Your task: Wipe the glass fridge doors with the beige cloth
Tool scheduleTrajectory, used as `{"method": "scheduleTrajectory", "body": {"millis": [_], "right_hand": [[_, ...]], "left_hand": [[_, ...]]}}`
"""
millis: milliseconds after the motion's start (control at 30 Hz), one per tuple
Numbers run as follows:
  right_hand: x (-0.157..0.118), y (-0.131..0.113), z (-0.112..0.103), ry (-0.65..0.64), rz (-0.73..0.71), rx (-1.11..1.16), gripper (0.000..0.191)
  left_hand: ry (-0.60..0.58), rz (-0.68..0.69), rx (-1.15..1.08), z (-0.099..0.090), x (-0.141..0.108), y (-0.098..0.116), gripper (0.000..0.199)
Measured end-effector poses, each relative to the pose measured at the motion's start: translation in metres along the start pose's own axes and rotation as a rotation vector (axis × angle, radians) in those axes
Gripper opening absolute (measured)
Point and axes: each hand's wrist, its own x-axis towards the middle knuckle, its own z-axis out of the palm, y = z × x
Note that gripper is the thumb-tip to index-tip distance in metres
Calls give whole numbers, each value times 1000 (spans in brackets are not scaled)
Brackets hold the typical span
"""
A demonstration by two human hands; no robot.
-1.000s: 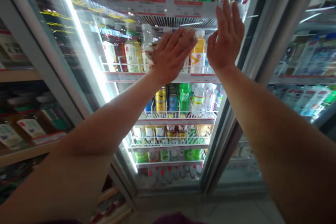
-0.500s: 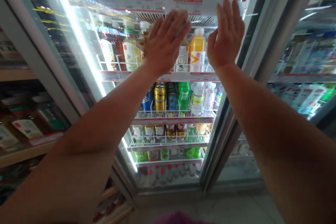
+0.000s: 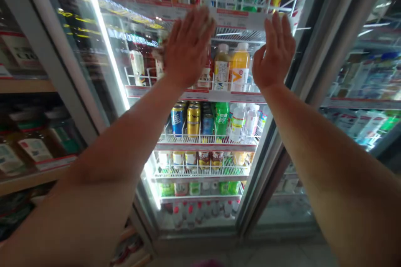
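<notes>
My left hand lies flat on the glass of a drinks fridge door, fingers stretched upward. Under it is a pale, patterned cloth, showing only in blurred bits beside the palm and fingertips. Farther right, my right hand rests with its palm toward the same glass near the door frame, fingers extended and thumb apart, holding nothing. Behind the glass between the hands stand an orange juice bottle and a tea bottle. The left hand hides several bottles on that shelf.
A metal door frame runs up the right side, with another glass-fronted fridge beyond it. Lower shelves hold a gold can, a green bottle and other drinks. At left are wooden shelves with bottles. Tiled floor shows below.
My left hand has slid left across the glass with the cloth, uncovering the tea bottle. My right hand keeps about the same place on the door. The view has shifted slightly.
</notes>
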Motion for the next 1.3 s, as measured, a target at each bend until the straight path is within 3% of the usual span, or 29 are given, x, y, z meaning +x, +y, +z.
{"method": "scheduleTrajectory", "body": {"millis": [67, 133, 267, 333, 467, 533, 600, 667, 733, 800, 900, 967, 1067, 1100, 1167, 1233, 1300], "right_hand": [[0, 1, 1, -7, -3, 3, 60], [1, 1, 1, -14, 6, 11, 61], [1, 1, 1, -13, 38, 25, 62], [0, 0, 0, -12, 22, 11, 63], [-1, -2, -2, 22, -38, -43, 61], [-1, -2, -3, 26, -52, -55, 61], [-1, -2, -2, 17, -47, -48, 61], [-1, -1, -1, 8, -25, -22, 62], [-1, 1, 1, 3, 1, 0, 62], [0, 1, 2, 4, 13, 6, 61], [0, 0, 1, -10, 12, 34, 61], [0, -1, 0, -16, 11, 30, 60], [-1, -2, -2, -7, 6, -17, 60], [-1, -3, -3, -1, 2, -30, 61], [-1, -3, -3, -5, -8, -35, 63], [-1, -2, -2, -9, -7, -15, 62], [-1, -2, -1, -5, -3, -4, 61]], "left_hand": [[112, -124, 47, -1, 4, -9, 52], [112, -172, 70, 2, -1, -7, 50], [-156, 110, -23, 3, -11, 2, 48], [-198, 209, -16, -4, -5, -9, 49], [28, 14, 146, -17, 15, -55, 49], [112, -100, 201, -16, 17, -66, 48], [121, -131, 196, -13, 14, -58, 49], [58, -64, 112, -10, 10, -37, 54], [-76, 64, -13, -9, 14, -18, 56], [-203, 166, -69, -8, 26, -15, 55], [-209, 101, 75, -5, 52, -53, 54], [-21, -146, 245, -2, 65, -92, 50], [131, -265, 451, 3, 66, -123, 47], [133, -257, 479, 5, 62, -119, 50], [81, -222, 446, 5, 53, -92, 55], [-55, -144, 304, 3, 49, -51, 55], [-283, -22, 162, -3, 52, -18, 56]]}}
